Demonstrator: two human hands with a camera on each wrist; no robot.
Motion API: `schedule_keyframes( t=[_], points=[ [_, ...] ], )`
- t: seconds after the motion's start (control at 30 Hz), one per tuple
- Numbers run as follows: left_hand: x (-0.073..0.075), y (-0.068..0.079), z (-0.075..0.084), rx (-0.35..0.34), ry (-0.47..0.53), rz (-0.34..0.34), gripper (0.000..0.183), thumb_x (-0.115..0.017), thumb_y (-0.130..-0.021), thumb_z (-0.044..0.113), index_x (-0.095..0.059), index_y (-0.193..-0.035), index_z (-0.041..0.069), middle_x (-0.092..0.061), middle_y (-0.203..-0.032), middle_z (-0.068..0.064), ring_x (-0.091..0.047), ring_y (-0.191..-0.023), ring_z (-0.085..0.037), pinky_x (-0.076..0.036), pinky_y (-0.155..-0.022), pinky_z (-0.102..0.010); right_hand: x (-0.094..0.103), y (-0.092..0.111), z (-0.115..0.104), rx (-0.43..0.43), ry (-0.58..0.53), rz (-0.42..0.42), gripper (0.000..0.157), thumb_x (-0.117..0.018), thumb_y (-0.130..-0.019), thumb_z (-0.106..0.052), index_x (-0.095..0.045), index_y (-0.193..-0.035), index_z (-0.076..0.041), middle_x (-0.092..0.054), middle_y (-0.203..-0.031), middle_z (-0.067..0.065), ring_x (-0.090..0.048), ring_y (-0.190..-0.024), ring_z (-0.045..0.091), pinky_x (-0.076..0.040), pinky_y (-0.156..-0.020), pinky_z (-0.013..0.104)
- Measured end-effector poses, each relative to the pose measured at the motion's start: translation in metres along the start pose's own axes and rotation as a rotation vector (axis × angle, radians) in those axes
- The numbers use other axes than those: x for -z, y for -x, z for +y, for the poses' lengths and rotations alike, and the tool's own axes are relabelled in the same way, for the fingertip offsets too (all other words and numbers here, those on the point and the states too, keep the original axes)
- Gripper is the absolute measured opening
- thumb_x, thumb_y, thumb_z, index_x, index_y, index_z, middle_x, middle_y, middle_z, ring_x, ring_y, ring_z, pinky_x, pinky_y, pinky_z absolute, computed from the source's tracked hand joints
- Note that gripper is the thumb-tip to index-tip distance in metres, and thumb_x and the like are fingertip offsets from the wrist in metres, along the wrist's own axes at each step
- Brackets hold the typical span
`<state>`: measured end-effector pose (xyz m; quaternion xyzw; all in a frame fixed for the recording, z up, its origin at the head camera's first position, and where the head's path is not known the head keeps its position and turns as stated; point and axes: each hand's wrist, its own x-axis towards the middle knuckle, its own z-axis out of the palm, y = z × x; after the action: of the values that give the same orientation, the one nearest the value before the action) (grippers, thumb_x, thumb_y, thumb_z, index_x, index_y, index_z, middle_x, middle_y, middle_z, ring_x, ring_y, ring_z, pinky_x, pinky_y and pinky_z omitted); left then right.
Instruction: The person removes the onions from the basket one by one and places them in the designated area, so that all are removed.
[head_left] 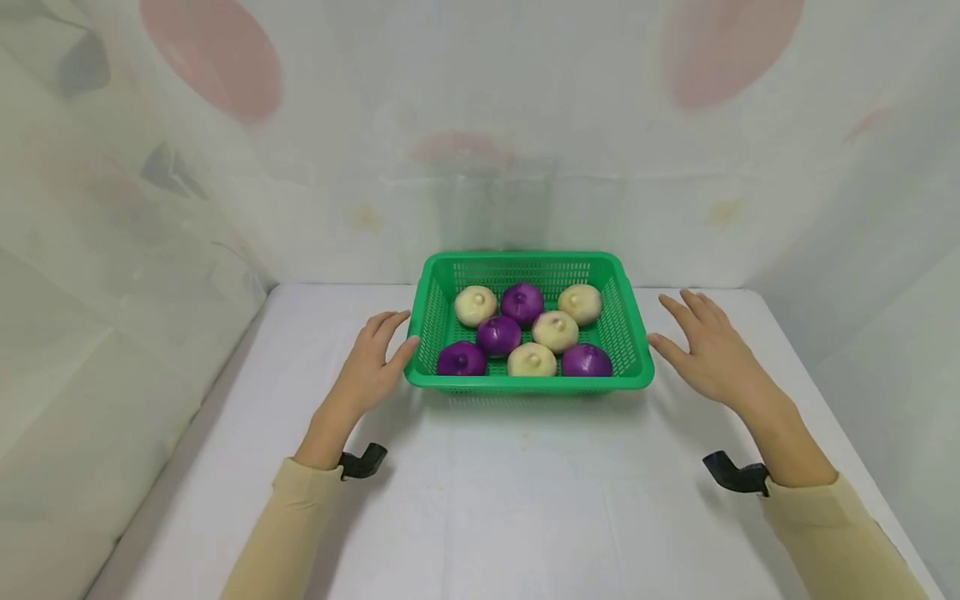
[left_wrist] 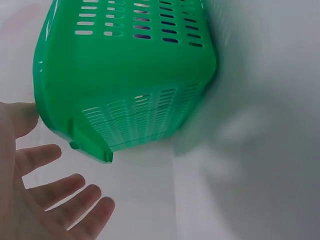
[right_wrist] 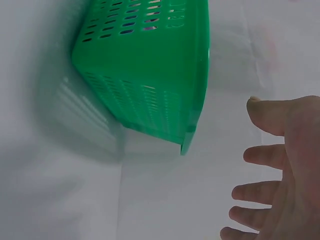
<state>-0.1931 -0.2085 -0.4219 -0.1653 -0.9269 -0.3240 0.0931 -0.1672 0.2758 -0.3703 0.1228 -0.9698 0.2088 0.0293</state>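
A green plastic basket (head_left: 528, 383) with slotted walls stands on the white table. In it lie several purple onions (head_left: 498, 336) and several cream-white onions (head_left: 555, 332), knobs facing mostly up. Beside the basket's left end is my left hand (head_left: 369, 358), fingers spread and thumb at the rim. The left wrist view has that thumb (left_wrist: 25, 119) against the basket's edge (left_wrist: 42, 100), the other fingers apart from the wall. My right hand (head_left: 708, 350) hovers off the right end, fingers extended and holding nothing. A gap separates its thumb (right_wrist: 267, 115) from the rim in the right wrist view.
The white-covered table (head_left: 525, 500) extends in front of the basket and to both sides. Behind it hangs a pale patterned curtain (head_left: 337, 125), with more sheeting at left and right. Each wrist carries a black mount (head_left: 363, 461).
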Motion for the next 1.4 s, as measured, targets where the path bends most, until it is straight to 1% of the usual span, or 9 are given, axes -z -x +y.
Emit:
schedule_keyframes(
  t=[0.1,0.2,0.3,0.4,0.6,0.73,0.93,1.13,1.4],
  points=[
    [-0.002,-0.001,0.0,0.029,0.076,-0.022,0.058,-0.05,-0.107,0.042,-0.042,-0.154,0.008,-0.038,-0.151,-0.02,-0.041,-0.137,-0.037,-0.043,-0.106,-0.056,0.002,-0.002,-0.005,0.004,-0.021,-0.021,0.072,-0.05,-0.105,-0.047,-0.03,-0.158,-0.001,-0.018,-0.162,0.032,-0.012,-0.149,0.052,-0.018,-0.11,0.076],
    [-0.005,-0.002,-0.002,0.081,0.152,-0.049,0.06,-0.051,-0.106,0.045,-0.041,-0.155,0.011,-0.038,-0.153,-0.018,-0.044,-0.136,-0.036,-0.046,-0.103,-0.053,0.004,-0.004,-0.01,0.007,-0.034,-0.041,0.073,-0.05,-0.105,-0.047,-0.028,-0.159,-0.003,-0.017,-0.163,0.03,-0.013,-0.149,0.051,-0.02,-0.109,0.076],
    [-0.006,-0.003,-0.004,0.123,0.234,-0.076,0.062,-0.052,-0.105,0.048,-0.039,-0.156,0.014,-0.038,-0.155,-0.013,-0.044,-0.137,-0.035,-0.045,-0.105,-0.052,0.005,-0.005,-0.015,0.007,-0.037,-0.059,0.073,-0.05,-0.105,-0.047,-0.027,-0.16,-0.004,-0.016,-0.164,0.028,-0.013,-0.149,0.051,-0.02,-0.109,0.076],
    [-0.008,-0.004,-0.007,0.145,0.31,-0.107,0.064,-0.054,-0.104,0.049,-0.037,-0.156,0.016,-0.038,-0.157,-0.008,-0.044,-0.138,-0.035,-0.041,-0.109,-0.053,0.005,-0.007,-0.019,0.015,-0.044,-0.072,0.074,-0.051,-0.105,-0.047,-0.026,-0.16,-0.005,-0.017,-0.164,0.028,-0.015,-0.148,0.051,-0.022,-0.108,0.076],
    [-0.008,-0.004,-0.009,0.177,0.388,-0.159,0.066,-0.059,-0.101,0.05,-0.037,-0.157,0.024,-0.037,-0.16,-0.003,-0.044,-0.139,-0.037,-0.04,-0.107,-0.06,0.004,-0.011,-0.024,0.041,-0.058,-0.087,0.071,-0.052,-0.104,-0.048,-0.031,-0.159,-0.008,-0.021,-0.163,0.026,-0.018,-0.148,0.05,-0.024,-0.108,0.075],
    [-0.008,-0.004,-0.011,0.203,0.478,-0.189,0.066,-0.063,-0.1,0.048,-0.036,-0.157,0.028,-0.038,-0.158,-0.003,-0.042,-0.141,-0.036,-0.037,-0.108,-0.063,0.006,-0.014,-0.031,0.064,-0.052,-0.107,0.07,-0.053,-0.104,-0.048,-0.034,-0.158,-0.008,-0.023,-0.163,0.025,-0.02,-0.148,0.049,-0.025,-0.109,0.074],
    [-0.009,-0.004,-0.013,0.232,0.617,-0.223,0.068,-0.066,-0.1,0.041,-0.035,-0.158,0.027,-0.04,-0.156,-0.009,-0.045,-0.139,-0.034,-0.033,-0.112,-0.06,0.005,-0.019,-0.042,0.091,-0.044,-0.16,0.071,-0.053,-0.104,-0.05,-0.034,-0.158,-0.007,-0.023,-0.162,0.025,-0.021,-0.147,0.049,-0.028,-0.108,0.072],
    [-0.011,-0.004,-0.013,0.227,0.679,-0.235,0.071,-0.068,-0.099,0.04,-0.033,-0.159,0.025,-0.036,-0.159,-0.005,-0.04,-0.142,-0.034,-0.03,-0.114,-0.061,0.001,-0.024,-0.044,0.105,-0.066,-0.169,0.07,-0.054,-0.103,-0.051,-0.036,-0.158,-0.011,-0.025,-0.162,0.022,-0.021,-0.149,0.046,-0.027,-0.11,0.071],
    [-0.017,-0.003,-0.015,0.236,0.666,-0.217,0.069,-0.07,-0.097,0.041,-0.038,-0.156,0.028,-0.022,-0.166,0.005,-0.015,-0.153,-0.04,-0.017,-0.118,-0.064,-0.001,-0.035,-0.048,0.136,-0.072,-0.208,0.072,-0.051,-0.103,-0.054,-0.034,-0.159,-0.013,-0.026,-0.162,0.022,-0.02,-0.149,0.045,-0.025,-0.112,0.07]
  ],
)
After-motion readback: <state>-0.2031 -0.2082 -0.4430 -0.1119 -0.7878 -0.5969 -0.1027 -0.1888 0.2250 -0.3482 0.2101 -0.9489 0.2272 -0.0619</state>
